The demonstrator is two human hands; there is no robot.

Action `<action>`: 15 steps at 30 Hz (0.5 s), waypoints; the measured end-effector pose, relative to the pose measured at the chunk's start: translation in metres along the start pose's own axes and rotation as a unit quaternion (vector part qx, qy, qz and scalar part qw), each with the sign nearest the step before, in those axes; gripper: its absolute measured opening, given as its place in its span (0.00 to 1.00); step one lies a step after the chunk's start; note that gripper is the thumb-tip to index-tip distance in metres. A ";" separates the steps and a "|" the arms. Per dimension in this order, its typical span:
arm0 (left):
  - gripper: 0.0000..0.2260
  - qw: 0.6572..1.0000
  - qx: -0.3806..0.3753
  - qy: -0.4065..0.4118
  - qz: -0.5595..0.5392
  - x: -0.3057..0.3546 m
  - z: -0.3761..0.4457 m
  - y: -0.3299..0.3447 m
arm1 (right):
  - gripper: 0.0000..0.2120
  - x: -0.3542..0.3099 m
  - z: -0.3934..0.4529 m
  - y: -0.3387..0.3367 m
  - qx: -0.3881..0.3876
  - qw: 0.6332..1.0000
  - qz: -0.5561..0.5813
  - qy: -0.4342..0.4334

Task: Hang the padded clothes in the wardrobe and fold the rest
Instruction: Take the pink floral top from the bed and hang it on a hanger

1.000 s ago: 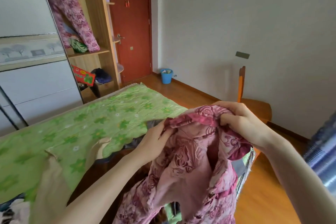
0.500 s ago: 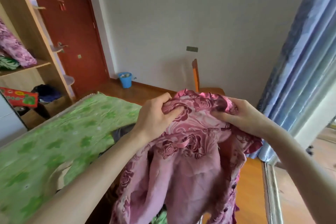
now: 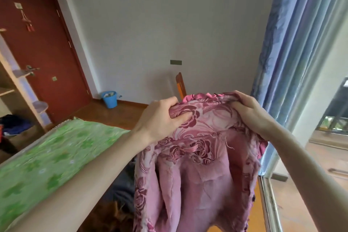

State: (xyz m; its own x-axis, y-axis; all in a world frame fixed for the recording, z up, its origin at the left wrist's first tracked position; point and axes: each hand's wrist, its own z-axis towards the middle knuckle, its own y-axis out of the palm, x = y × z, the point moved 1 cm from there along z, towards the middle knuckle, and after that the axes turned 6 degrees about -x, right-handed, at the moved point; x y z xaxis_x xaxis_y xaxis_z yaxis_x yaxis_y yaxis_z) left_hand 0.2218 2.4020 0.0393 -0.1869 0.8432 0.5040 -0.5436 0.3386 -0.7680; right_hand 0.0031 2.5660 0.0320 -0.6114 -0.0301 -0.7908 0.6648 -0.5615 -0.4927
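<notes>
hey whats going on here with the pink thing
A person is holding up a pink floral padded jacket by its top edge. The left hand grips the fabric near the collar on one side and the right hand grips the other side, so the garment hangs open with its plain pink lining facing the camera. It is held above the end of a bed with a green cover, not yet hung or laid down.

bed (image 3: 56, 149) left, curtain (image 3: 293, 43) right, door (image 3: 37, 52) behind
</notes>
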 end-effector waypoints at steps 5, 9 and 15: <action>0.23 0.992 -0.124 -0.037 0.003 -0.010 0.050 0.039 | 0.17 0.017 0.044 -0.045 0.010 0.992 0.122 0.024; 0.22 0.966 -0.226 -0.116 -0.039 -0.040 0.078 0.087 | 0.16 0.040 0.071 -0.068 0.003 0.993 0.113 0.018; 0.34 0.938 -0.281 -0.174 -0.110 -0.078 0.113 0.116 | 0.16 0.076 0.097 -0.103 0.031 0.989 0.143 0.034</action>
State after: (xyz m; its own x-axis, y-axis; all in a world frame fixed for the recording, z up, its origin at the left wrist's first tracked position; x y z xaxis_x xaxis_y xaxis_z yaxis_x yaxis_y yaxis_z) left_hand 0.0803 2.3280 -0.0447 -0.4290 0.5732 0.6981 -0.1024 0.7370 -0.6681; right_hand -0.1539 2.5410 0.0577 -0.3708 -0.1392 -0.9182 0.7772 -0.5878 -0.2248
